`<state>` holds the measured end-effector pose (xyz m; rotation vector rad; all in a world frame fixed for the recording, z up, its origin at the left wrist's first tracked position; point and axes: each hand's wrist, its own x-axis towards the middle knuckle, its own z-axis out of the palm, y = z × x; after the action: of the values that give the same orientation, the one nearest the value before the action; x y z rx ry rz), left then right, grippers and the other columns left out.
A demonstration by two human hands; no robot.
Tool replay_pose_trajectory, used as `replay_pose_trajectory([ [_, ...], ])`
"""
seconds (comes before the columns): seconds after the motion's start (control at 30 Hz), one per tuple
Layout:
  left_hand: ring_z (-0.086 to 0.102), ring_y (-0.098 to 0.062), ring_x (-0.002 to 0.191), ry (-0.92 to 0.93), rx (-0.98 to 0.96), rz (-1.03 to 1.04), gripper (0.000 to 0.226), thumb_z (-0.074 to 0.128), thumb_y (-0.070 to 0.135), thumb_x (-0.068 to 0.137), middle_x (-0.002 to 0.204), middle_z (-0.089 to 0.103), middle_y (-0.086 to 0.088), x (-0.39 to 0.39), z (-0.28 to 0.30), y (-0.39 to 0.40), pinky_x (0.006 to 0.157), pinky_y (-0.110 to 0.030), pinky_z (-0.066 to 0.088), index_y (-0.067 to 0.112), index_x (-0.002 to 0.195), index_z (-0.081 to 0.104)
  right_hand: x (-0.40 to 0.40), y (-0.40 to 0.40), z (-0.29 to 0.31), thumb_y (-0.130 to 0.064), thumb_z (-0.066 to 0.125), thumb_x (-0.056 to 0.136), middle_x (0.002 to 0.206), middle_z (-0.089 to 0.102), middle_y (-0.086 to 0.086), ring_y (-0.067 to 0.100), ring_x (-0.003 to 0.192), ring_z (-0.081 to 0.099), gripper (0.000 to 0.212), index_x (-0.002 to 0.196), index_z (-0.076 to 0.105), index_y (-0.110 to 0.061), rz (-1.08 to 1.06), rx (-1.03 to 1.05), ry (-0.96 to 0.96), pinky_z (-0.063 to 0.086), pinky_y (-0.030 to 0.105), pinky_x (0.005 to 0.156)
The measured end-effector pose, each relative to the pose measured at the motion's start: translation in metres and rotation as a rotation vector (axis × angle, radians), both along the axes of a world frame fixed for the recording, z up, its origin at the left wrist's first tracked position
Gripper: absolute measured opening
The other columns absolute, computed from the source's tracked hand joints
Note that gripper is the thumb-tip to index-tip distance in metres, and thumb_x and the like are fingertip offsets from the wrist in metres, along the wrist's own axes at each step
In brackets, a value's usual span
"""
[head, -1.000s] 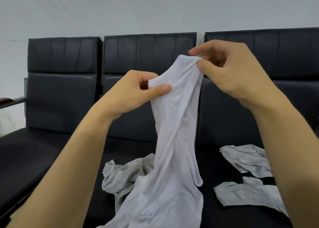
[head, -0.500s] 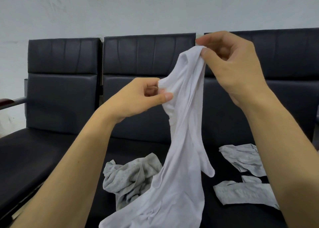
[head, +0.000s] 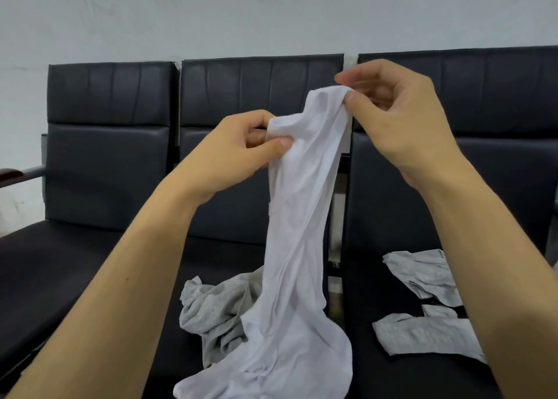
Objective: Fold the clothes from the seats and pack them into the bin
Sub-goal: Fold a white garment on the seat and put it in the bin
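garment (head: 297, 217) between hands, above seats (head: 99, 247)

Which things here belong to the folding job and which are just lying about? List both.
Part of the job:
- white garment, pinched at its top by the left hand and right hand
- crumpled grey garment on the middle seat
- grey pieces on the right seat

Just there:
- black seats
- wooden armrest
- white wall

No bin is in view.

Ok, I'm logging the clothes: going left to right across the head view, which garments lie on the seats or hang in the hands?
Crumpled grey garment → white garment held up by both hands → grey pieces on the right seat.
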<state>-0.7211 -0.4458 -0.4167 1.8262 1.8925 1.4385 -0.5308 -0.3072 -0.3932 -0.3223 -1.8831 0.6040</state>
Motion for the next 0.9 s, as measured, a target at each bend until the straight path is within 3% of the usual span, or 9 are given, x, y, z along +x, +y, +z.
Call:
replay_pose_trajectory([
  [0.1, 0.069, -0.003, 0.076, 0.055, -0.068, -0.048, 0.024, 0.069, 0.043, 0.097, 0.095, 0.079, 0.002, 0.008, 0.004, -0.002, 0.069, -0.016, 0.052, 0.029, 0.116, 0.07, -0.004, -0.002, -0.002, -0.025, 0.067, 0.1, 0.108, 0.071, -0.018, -0.003, 0.099, 0.067, 0.02, 0.12, 0.071, -0.026, -0.008, 0.052, -0.077, 0.053, 0.012, 0.087],
  [0.17, 0.075, -0.013, 0.091, 0.091, -0.104, -0.05, 0.034, 0.072, 0.054, 0.091, 0.102, 0.078, -0.001, 0.013, 0.004, -0.002, 0.084, -0.031, 0.061, 0.031, 0.116, 0.071, -0.006, -0.003, -0.005, -0.024, 0.066, 0.101, 0.109, 0.071, -0.017, -0.002, 0.101, 0.067, 0.02, 0.12, 0.07, -0.026, -0.004, 0.073, -0.114, 0.053, 0.011, 0.086],
  [0.23, 0.076, -0.019, 0.098, 0.098, -0.112, -0.048, 0.04, 0.073, 0.058, 0.09, 0.107, 0.078, -0.002, 0.017, 0.003, -0.001, 0.095, -0.046, 0.061, 0.028, 0.116, 0.073, -0.006, -0.003, -0.007, -0.022, 0.065, 0.101, 0.108, 0.071, -0.018, -0.001, 0.1, 0.068, 0.021, 0.121, 0.07, -0.026, 0.004, 0.097, -0.148, 0.054, 0.011, 0.086],
  [0.27, 0.076, -0.016, 0.097, 0.088, -0.1, -0.049, 0.037, 0.074, 0.055, 0.091, 0.106, 0.079, 0.0, 0.018, 0.004, 0.0, 0.094, -0.044, 0.061, 0.028, 0.116, 0.074, -0.006, -0.004, -0.007, -0.022, 0.064, 0.102, 0.107, 0.071, -0.017, 0.0, 0.1, 0.068, 0.021, 0.122, 0.069, -0.027, 0.012, 0.11, -0.167, 0.054, 0.012, 0.085],
  [0.37, 0.076, -0.005, 0.09, 0.042, -0.042, -0.044, 0.021, 0.075, 0.04, 0.094, 0.099, 0.08, 0.01, 0.022, 0.005, 0.0, 0.077, -0.019, 0.059, 0.03, 0.112, 0.077, -0.005, -0.005, -0.007, -0.021, 0.065, 0.101, 0.106, 0.072, -0.015, 0.003, 0.099, 0.07, 0.024, 0.123, 0.068, -0.027, 0.052, 0.132, -0.202, 0.055, 0.016, 0.086],
  [0.43, 0.076, -0.003, 0.088, 0.03, -0.017, -0.026, 0.019, 0.076, 0.036, 0.093, 0.097, 0.08, 0.011, 0.022, 0.007, -0.002, 0.072, -0.014, 0.057, 0.03, 0.111, 0.078, -0.004, -0.005, -0.007, -0.021, 0.065, 0.101, 0.106, 0.073, -0.015, 0.002, 0.1, 0.07, 0.023, 0.123, 0.068, -0.028, 0.059, 0.139, -0.205, 0.055, 0.016, 0.088],
  [0.53, 0.076, -0.005, 0.087, 0.06, -0.004, 0.029, 0.02, 0.076, 0.041, 0.093, 0.095, 0.079, 0.008, 0.018, 0.009, -0.005, 0.077, -0.025, 0.063, 0.03, 0.109, 0.076, -0.002, -0.005, -0.008, -0.023, 0.066, 0.102, 0.107, 0.072, -0.018, 0.0, 0.101, 0.069, 0.023, 0.123, 0.068, -0.03, 0.061, 0.145, -0.209, 0.055, 0.014, 0.088],
  [0.7, 0.077, -0.007, 0.08, 0.141, -0.044, 0.066, 0.022, 0.076, 0.042, 0.093, 0.085, 0.08, 0.003, 0.016, 0.013, -0.012, 0.08, -0.03, 0.062, 0.037, 0.113, 0.068, 0.0, -0.007, -0.009, -0.024, 0.066, 0.101, 0.106, 0.072, -0.019, 0.0, 0.103, 0.068, 0.024, 0.124, 0.068, -0.03, 0.092, 0.153, -0.235, 0.055, 0.016, 0.089],
  [0.9, 0.075, -0.024, 0.073, 0.243, -0.109, 0.111, 0.012, 0.068, 0.044, 0.098, 0.074, 0.077, -0.007, 0.019, 0.016, -0.016, 0.083, -0.045, 0.059, 0.034, 0.104, 0.069, -0.003, -0.008, -0.012, -0.022, 0.066, 0.101, 0.105, 0.07, -0.018, 0.002, 0.1, 0.068, 0.025, 0.125, 0.068, -0.027, 0.087, 0.181, -0.29, 0.048, 0.009, 0.08],
])
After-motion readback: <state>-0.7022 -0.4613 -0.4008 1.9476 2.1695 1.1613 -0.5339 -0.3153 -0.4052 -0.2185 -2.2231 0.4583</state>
